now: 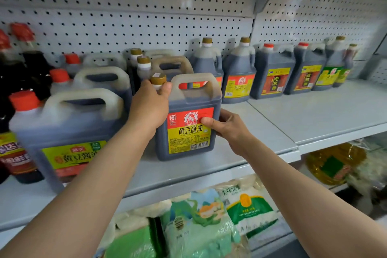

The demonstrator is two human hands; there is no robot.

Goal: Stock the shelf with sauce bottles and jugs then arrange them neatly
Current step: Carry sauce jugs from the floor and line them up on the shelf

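Jug (189, 119) labelled 黄豆酱油, both hands

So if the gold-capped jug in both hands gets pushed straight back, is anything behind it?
Yes. Two more gold-capped jugs stand in line right behind the held jug, so it can't go far. The left hand holds its neck, the right hand its side.

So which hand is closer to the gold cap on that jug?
Left. The left hand curls round the neck just under the gold cap of the jug. The right hand is lower, holding the jug's right side with its thumb on the label.
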